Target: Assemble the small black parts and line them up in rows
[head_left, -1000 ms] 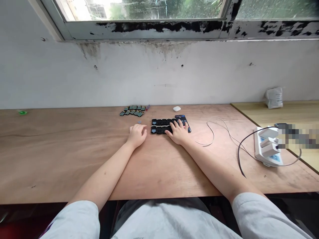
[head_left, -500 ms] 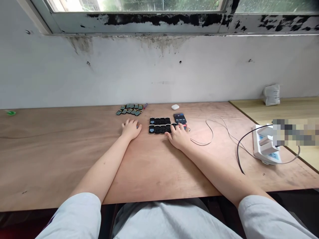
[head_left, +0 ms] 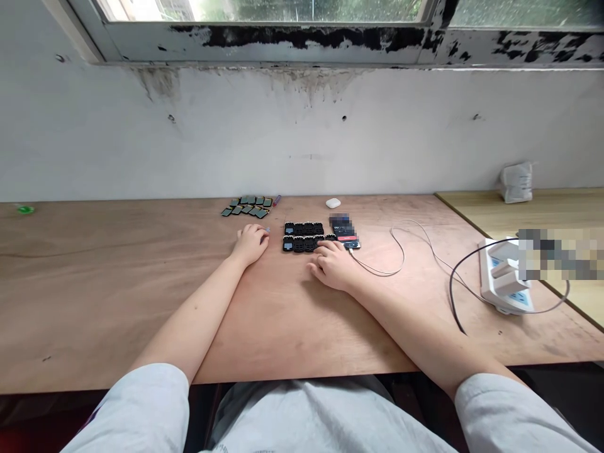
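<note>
Two rows of small black parts (head_left: 302,236) lie side by side on the plywood table (head_left: 117,289). My right hand (head_left: 334,265) rests flat on the table just in front of their right end, fingers stretched out and holding nothing. My left hand (head_left: 250,243) lies left of the black parts, fingers curled loosely on the wood, beside a tiny bluish piece (head_left: 267,230). A phone (head_left: 345,231) with a lit screen lies right of the black parts. Several small green boards (head_left: 248,207) sit further back.
A white earbud case (head_left: 333,203) sits near the wall. A thin white cable (head_left: 401,251) loops to the right, and a black cable (head_left: 455,286) runs to a white power strip (head_left: 507,280). A white bag (head_left: 518,182) stands on the neighbouring lighter table.
My right hand has drawn back from the phone and the black parts toward me. My left hand has stayed nearly where it was.
</note>
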